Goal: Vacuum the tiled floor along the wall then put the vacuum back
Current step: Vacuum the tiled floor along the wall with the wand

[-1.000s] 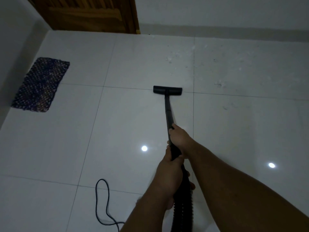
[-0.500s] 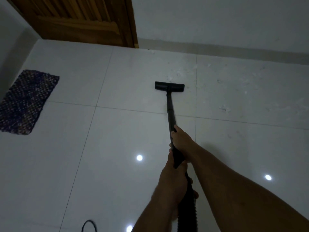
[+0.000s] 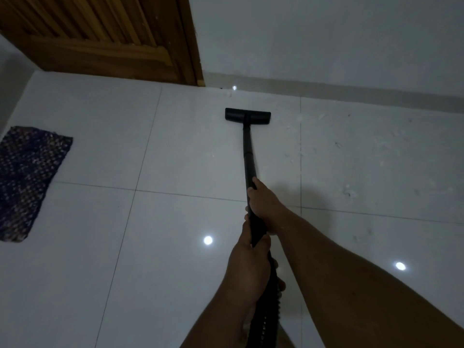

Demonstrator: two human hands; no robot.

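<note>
A black vacuum wand (image 3: 248, 149) runs away from me across the white tiled floor (image 3: 175, 159). Its flat black floor head (image 3: 247, 116) lies on the tiles a short way from the far wall's skirting (image 3: 351, 90). My right hand (image 3: 263, 204) grips the wand higher up. My left hand (image 3: 248, 267) grips it just behind, where the ribbed black hose (image 3: 266, 320) begins. The hose drops out of view at the bottom edge. Pale dust and scraps (image 3: 349, 192) speckle the tiles to the right of the head.
A wooden door (image 3: 100, 36) stands shut at the far left of the wall. A dark woven mat (image 3: 27, 179) lies on the floor by the left wall. Ceiling lights reflect as bright spots on the glossy tiles.
The floor head has slid forward toward the far wall, and I have stepped after it. The power cord loop at the bottom has dropped out of view. Both hands keep their hold.
</note>
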